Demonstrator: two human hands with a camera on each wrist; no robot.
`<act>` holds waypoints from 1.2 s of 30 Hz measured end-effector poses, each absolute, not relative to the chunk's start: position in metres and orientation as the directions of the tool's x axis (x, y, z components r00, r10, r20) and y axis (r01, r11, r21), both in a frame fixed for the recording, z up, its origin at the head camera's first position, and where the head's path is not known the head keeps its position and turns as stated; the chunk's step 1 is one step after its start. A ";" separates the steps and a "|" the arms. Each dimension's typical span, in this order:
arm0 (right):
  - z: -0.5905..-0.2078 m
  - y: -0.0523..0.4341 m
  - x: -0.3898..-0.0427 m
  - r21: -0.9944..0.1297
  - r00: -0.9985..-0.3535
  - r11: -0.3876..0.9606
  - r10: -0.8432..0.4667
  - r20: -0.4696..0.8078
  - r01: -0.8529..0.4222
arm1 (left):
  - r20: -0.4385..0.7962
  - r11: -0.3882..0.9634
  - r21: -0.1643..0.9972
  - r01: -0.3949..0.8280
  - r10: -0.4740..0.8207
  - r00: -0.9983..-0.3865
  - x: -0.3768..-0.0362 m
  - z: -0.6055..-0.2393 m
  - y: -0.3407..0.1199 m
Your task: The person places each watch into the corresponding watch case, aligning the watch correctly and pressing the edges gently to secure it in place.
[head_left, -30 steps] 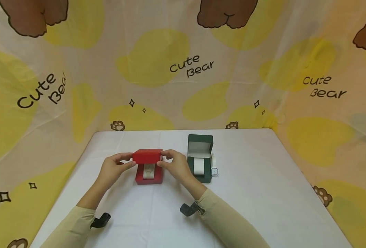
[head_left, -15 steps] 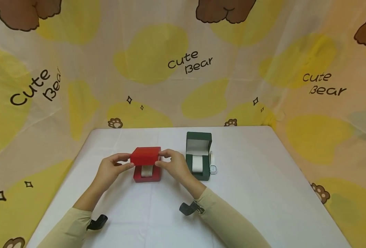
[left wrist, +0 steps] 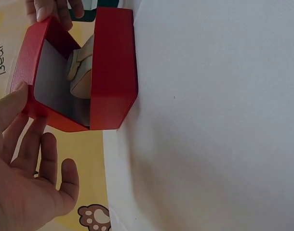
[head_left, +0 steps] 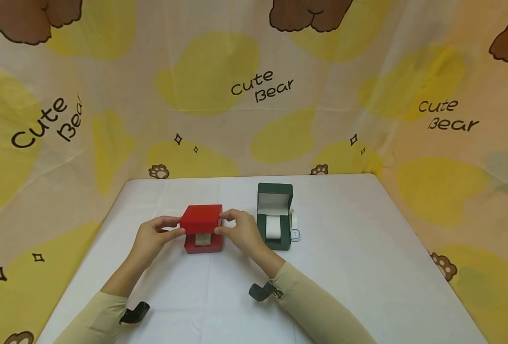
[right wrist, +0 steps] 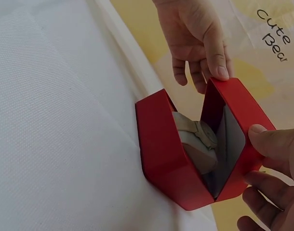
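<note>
- Writing: the backdrop cloth [head_left: 254, 119] reads "Cute Bear" in black script, repeated left, centre and right, among yellow blobs, brown bears and paw prints. No lettering readable on either box.
- Red box [head_left: 202, 228]: matte red hinged case with a pale grey lining, on the white table [head_left: 344, 267] left of centre. Its lid [head_left: 201, 218] is tilted low over the base, partly open; a cream cushion [right wrist: 197, 142] with a strap around it sits inside.
- My left hand [head_left: 153, 236] pinches the lid's left edge, thumb on top, fingers curled under.
- My right hand [head_left: 238, 229] pinches the lid's right edge likewise.
- Green box [head_left: 274, 217]: just right of my right hand, lid upright, white cushion inside.
- Small watch [head_left: 295, 233] lies touching the green box's right side.
</note>
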State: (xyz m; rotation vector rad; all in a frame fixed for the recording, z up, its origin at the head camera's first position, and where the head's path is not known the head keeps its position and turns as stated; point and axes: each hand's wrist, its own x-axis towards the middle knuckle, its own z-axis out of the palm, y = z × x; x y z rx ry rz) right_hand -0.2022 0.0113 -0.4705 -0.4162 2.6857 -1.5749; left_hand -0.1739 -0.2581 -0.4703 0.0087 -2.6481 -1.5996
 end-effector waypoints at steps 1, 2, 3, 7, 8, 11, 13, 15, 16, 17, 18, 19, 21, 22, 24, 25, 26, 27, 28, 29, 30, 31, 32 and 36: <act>-0.471 0.011 -0.202 -0.855 -0.965 0.466 -0.227 0.134 -0.228 | 0.033 0.464 0.886 0.015 -0.030 -0.999 -0.173 -0.470 -0.258; -0.471 0.011 -0.201 -0.853 -0.964 0.467 -0.229 0.137 -0.232 | 0.023 0.465 0.885 0.005 -0.033 -0.999 -0.172 -0.470 -0.258; -0.471 0.011 -0.201 -0.849 -0.962 0.471 -0.234 0.140 -0.238 | 0.016 0.469 0.883 -0.001 -0.033 -0.999 -0.171 -0.470 -0.258; -0.472 0.009 -0.200 -0.839 -0.958 0.484 -0.252 0.138 -0.249 | -0.005 0.470 0.883 -0.023 -0.040 -0.999 -0.168 -0.471 -0.259; -0.473 0.009 -0.200 -0.836 -0.957 0.487 -0.255 0.141 -0.253 | -0.006 0.468 0.883 -0.024 -0.041 -0.999 -0.168 -0.471 -0.259; -0.475 0.008 -0.198 -0.828 -0.958 0.503 -0.252 0.133 -0.248 | 0.001 0.464 0.886 -0.017 -0.038 -0.999 -0.167 -0.475 -0.260; -0.476 0.008 -0.197 -0.817 -0.960 0.523 -0.249 0.126 -0.243 | 0.000 0.459 0.888 -0.019 -0.040 -0.999 -0.167 -0.478 -0.260; -0.478 0.008 -0.197 -0.807 -0.961 0.540 -0.249 0.120 -0.241 | -0.004 0.460 0.888 -0.021 -0.040 -0.999 -0.166 -0.481 -0.259; -0.480 0.008 -0.196 -0.799 -0.961 0.550 -0.250 0.120 -0.243 | -0.005 0.463 0.886 -0.023 -0.040 -0.999 -0.165 -0.482 -0.259; -0.481 0.009 -0.196 -0.796 -0.960 0.553 -0.252 0.121 -0.245 | -0.008 0.463 0.886 -0.028 -0.045 -0.999 -0.165 -0.483 -0.259; -0.482 0.009 -0.196 -0.792 -0.959 0.557 -0.253 0.125 -0.250 | -0.007 0.465 0.885 -0.028 -0.046 -0.999 -0.164 -0.484 -0.258; -0.482 0.009 -0.196 -0.790 -0.959 0.559 -0.254 0.128 -0.253 | -0.007 0.467 0.884 -0.028 -0.046 -0.999 -0.164 -0.485 -0.258; -0.483 0.009 -0.195 -0.787 -0.957 0.559 -0.255 0.138 -0.263 | -0.007 0.467 0.884 -0.027 -0.044 -0.999 -0.163 -0.486 -0.257; -0.484 0.010 -0.195 -0.783 -0.957 0.563 -0.256 0.139 -0.264 | -0.008 0.469 0.883 -0.027 -0.044 -0.999 -0.163 -0.486 -0.257; -0.484 0.010 -0.195 -0.777 -0.955 0.567 -0.257 0.147 -0.273 | -0.010 0.469 0.883 -0.028 -0.041 -0.999 -0.162 -0.486 -0.257; -0.484 0.010 -0.195 -0.775 -0.955 0.569 -0.258 0.147 -0.274 | -0.013 0.471 0.882 -0.029 -0.038 -0.999 -0.162 -0.486 -0.257; -0.485 0.010 -0.195 -0.772 -0.954 0.572 -0.260 0.149 -0.277 | -0.013 0.475 0.880 -0.028 -0.035 -0.999 -0.162 -0.486 -0.257; -0.485 0.010 -0.195 -0.768 -0.954 0.577 -0.261 0.148 -0.277 | -0.012 0.480 0.877 -0.026 -0.033 -0.999 -0.162 -0.487 -0.257; -0.485 0.011 -0.194 -0.765 -0.953 0.581 -0.263 0.148 -0.279 | -0.011 0.486 0.874 -0.024 -0.031 -0.999 -0.162 -0.487 -0.257; -0.485 0.011 -0.194 -0.762 -0.953 0.583 -0.265 0.148 -0.281 | -0.008 0.491 0.871 -0.021 -0.029 -1.000 -0.162 -0.487 -0.257; -0.486 0.011 -0.194 -0.758 -0.952 0.588 -0.267 0.149 -0.283 | -0.005 0.496 0.868 -0.017 -0.027 -1.000 -0.162 -0.488 -0.257; -0.486 0.011 -0.193 -0.752 -0.951 0.593 -0.270 0.152 -0.288 | -0.001 0.501 0.865 -0.014 -0.025 -1.000 -0.161 -0.488 -0.257; -0.486 0.011 -0.193 -0.746 -0.949 0.597 -0.273 0.157 -0.295 | 0.002 0.505 0.863 -0.011 -0.025 -1.000 -0.161 -0.488 -0.257; -0.487 0.012 -0.193 -0.724 -0.943 0.612 -0.281 0.177 -0.319 | 0.013 0.511 0.860 -0.001 -0.023 -1.000 -0.160 -0.489 -0.255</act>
